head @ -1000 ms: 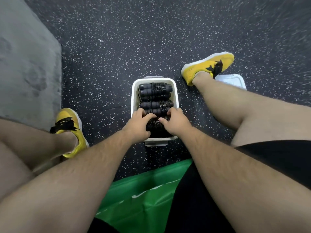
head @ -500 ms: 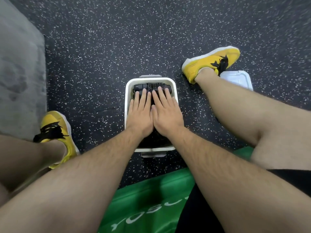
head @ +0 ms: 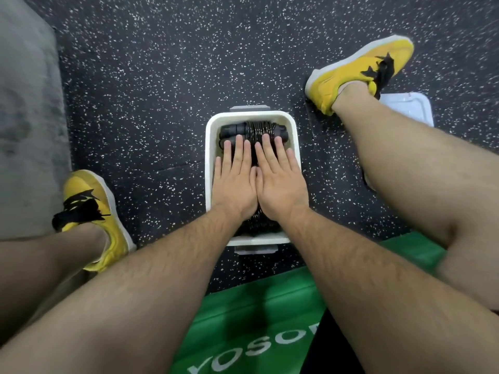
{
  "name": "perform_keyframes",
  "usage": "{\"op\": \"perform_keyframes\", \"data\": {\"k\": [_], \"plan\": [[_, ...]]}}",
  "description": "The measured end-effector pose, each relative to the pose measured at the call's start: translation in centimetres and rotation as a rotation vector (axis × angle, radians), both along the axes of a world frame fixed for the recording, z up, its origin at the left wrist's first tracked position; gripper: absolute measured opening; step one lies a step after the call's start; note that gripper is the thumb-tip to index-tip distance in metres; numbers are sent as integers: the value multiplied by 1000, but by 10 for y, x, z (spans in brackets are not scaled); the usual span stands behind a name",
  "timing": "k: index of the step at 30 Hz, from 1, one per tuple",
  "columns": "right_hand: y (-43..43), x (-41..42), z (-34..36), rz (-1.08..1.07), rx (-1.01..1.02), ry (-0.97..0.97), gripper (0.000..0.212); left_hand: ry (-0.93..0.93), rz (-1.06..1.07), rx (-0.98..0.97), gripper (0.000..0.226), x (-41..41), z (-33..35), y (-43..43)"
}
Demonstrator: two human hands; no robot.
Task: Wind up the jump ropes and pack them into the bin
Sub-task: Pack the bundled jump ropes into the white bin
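A white bin (head: pixel 209 157) sits on the dark speckled floor (head: pixel 162 76) between the person's legs, its long side running away from the camera. It is filled with black wound ropes (head: pixel 252 129): at the far end a bundle lies crosswise, its handles side by side and cord coiled around the middle. More black cord shows at the near end, between the wrists. How many ropes lie under the hands cannot be told.

The left hand (head: pixel 233 182) lies flat, palm down, on top of the ropes, fingers straight and together, gripping nothing. The right hand (head: pixel 280 182) lies the same way just beside it, spread flat with nothing held; the two thumbs touch along the middle of the bin. The fingertips of both hands reach to the far bundle, and the palms cover most of the bin's contents.

A grey tab (head: pixel 249 107) juts from the bin's far end and another from its near end. A white lid (head: pixel 413 106) lies on the floor to the right, well apart from the bin, partly behind the right leg and its yellow shoe (head: pixel 351 71). The other yellow shoe (head: pixel 108 228) rests to the left. A grey mat (head: pixel 27 117) lies at far left, and a green mat (head: pixel 256 319) with white letters lies under the person.
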State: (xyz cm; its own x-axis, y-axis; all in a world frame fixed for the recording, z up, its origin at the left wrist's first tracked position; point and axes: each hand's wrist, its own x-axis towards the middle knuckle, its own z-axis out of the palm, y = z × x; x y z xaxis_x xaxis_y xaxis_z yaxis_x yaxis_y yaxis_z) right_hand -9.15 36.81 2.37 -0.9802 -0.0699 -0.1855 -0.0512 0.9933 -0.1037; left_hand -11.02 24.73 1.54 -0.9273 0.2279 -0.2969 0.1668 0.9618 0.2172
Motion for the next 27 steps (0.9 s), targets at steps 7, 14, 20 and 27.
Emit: {"op": "perform_keyframes", "data": {"k": [7, 14, 20, 27], "plan": [[0, 0, 11, -4, -67, 4, 58, 25, -8, -29, 60, 1, 6, 1], [8, -20, 58, 32, -114, 49, 52, 104, -62, 34, 53, -24, 51, -1], [36, -42, 163, 24, -28, 316, 27, 372, -147, 170, 32, -50, 150, 36], [133, -41, 218, -216, 33, 603, 17, 479, -265, 382, 44, -65, 215, 140]]}}
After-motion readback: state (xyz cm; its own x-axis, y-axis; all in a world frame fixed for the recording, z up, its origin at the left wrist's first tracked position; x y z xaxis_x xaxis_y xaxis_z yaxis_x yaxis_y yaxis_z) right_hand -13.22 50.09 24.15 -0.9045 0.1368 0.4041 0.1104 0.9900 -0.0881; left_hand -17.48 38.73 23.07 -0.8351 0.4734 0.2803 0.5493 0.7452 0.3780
